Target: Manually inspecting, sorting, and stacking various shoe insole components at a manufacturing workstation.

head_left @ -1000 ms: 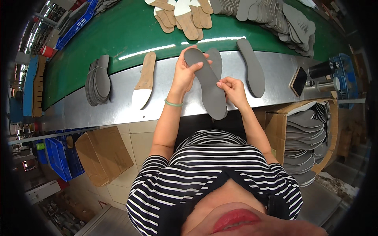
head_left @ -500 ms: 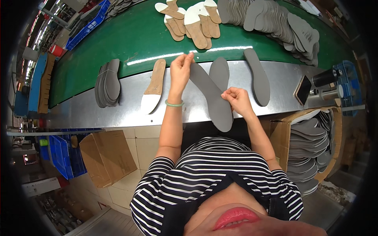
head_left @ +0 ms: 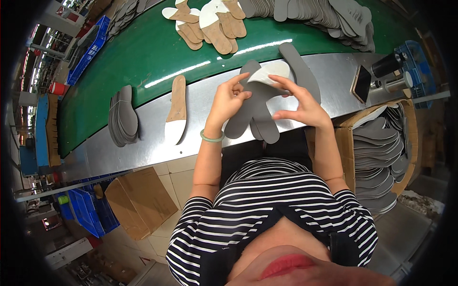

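Between my hands, a white curved piece [head_left: 269, 72] shows above several crossed grey insoles [head_left: 253, 107] on the metal table edge. Whether it is separate or the turned underside of an insole, I cannot tell. My left hand [head_left: 229, 101] is open, its index fingertip by the white piece's left tip and its thumb over the grey insoles. My right hand [head_left: 305, 106] is open too, fingertips at the white piece, thumb spread below. Farther right lies another grey insole [head_left: 301, 71]. Left of my hands rests a tan insole with a white end [head_left: 177, 107].
A banded grey insole stack [head_left: 123, 117] stands at the left. On the green belt [head_left: 157, 62] lie tan-and-white insoles [head_left: 217, 31] and grey rows [head_left: 329, 19]. A phone [head_left: 361, 85] and blue basket [head_left: 420, 71] are right, above a cardboard box [head_left: 343, 138] of insoles.
The grey insole I was holding at both ends is now down among the others, and both hands have opened. The white piece has appeared between them. The view has shifted slightly.
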{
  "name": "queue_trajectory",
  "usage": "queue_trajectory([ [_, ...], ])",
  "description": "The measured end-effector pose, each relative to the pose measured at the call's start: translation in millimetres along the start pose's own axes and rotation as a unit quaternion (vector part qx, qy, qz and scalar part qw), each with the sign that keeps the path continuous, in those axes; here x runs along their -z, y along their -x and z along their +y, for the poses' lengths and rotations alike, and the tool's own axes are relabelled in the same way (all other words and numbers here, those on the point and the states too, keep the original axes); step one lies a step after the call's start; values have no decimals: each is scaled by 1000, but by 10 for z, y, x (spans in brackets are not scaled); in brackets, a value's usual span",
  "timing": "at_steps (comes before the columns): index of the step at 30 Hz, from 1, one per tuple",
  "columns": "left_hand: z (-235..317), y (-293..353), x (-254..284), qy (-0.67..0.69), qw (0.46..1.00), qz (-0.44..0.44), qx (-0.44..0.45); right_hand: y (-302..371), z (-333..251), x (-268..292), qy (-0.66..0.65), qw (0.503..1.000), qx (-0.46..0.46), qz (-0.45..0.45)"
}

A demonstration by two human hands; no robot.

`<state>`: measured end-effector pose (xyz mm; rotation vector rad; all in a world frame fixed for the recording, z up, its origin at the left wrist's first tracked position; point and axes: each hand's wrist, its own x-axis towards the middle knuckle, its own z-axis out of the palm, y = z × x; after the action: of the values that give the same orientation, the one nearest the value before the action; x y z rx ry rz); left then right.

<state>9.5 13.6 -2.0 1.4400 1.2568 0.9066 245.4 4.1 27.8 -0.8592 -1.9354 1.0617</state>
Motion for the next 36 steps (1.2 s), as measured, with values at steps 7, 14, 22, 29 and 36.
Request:
queue_trajectory([
  [7, -159, -21, -156, 68, 998, 14, 9, 21, 498, -222, -68, 978, -89, 173],
  [14, -129, 41, -197, 143, 990, -3, -4, -35, 497, -398, 76, 957, -54, 275],
  [22, -188, 33, -313, 199, 979, 24, 31, -56, 689, -375, -158, 947, -58, 272],
  [29, -256, -3, -329, 179, 983, 19, 41, -77, 683, -240, -254, 927, -89, 260],
  [36, -428, -146, -266, 32, 990, 137, -18, -248, 1071, 206, 102, 943, -126, 289],
])
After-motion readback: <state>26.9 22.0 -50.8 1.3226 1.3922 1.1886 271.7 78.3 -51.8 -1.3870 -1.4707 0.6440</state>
